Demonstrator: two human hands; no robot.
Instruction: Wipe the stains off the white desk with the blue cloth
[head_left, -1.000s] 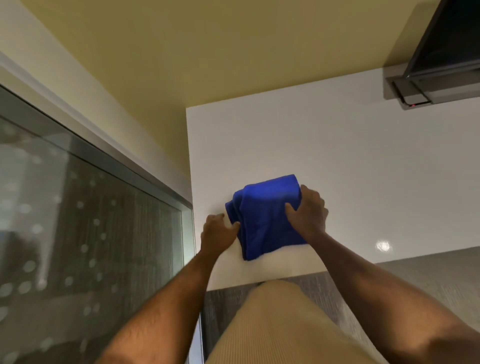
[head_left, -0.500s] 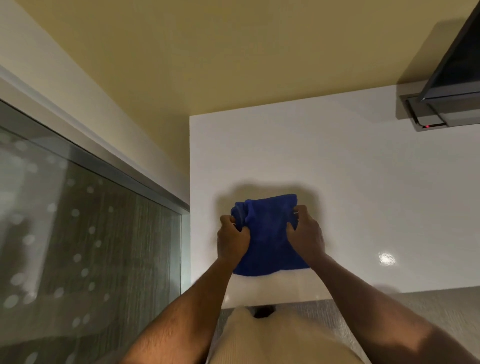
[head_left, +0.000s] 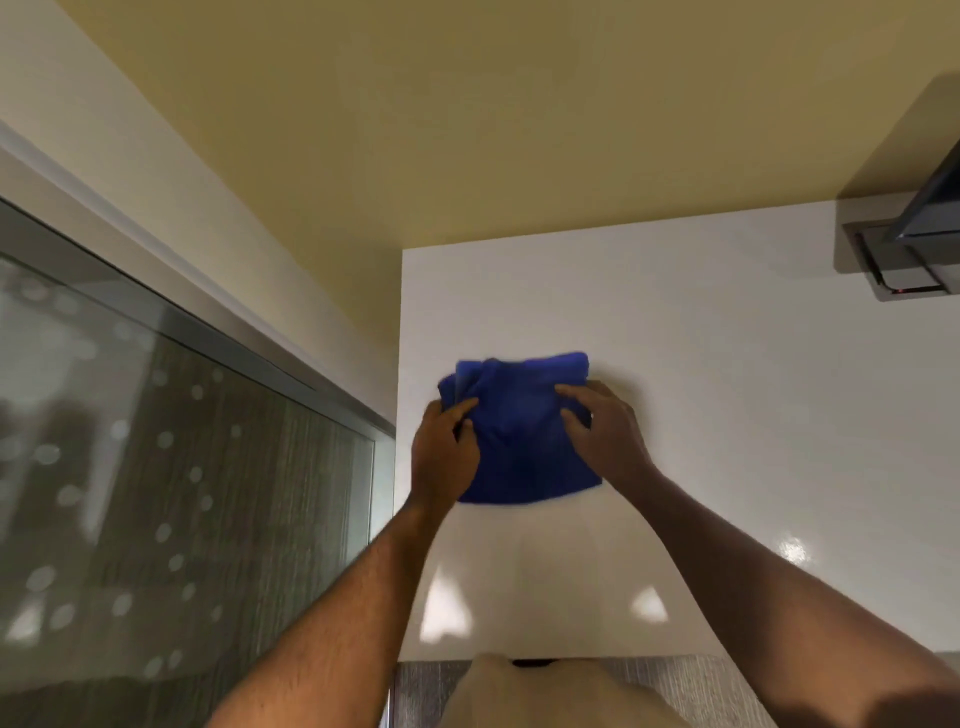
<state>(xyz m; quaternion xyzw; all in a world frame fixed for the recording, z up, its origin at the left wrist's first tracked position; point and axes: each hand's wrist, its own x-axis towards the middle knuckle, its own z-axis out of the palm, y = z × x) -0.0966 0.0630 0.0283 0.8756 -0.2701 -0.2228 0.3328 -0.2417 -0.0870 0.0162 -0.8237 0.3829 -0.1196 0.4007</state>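
A folded blue cloth (head_left: 522, 436) lies on the glossy white desk (head_left: 727, 415) near its left edge. My left hand (head_left: 444, 452) pinches the cloth's bunched left side. On the cloth's right side rests my right hand (head_left: 605, 428), fingers spread and pressing down on it. Both forearms reach in from the bottom of the view. I make out no stains on the desk surface from here.
A dark monitor on a grey base (head_left: 904, 254) stands at the desk's back right corner. A glass window (head_left: 171, 493) with a metal frame runs along the left, close to the desk's left edge. A yellow wall (head_left: 467, 130) backs the desk.
Both hands and the cloth have slid away from the desk's front edge toward the middle. The left hand went from beside the cloth to gripping its left side.
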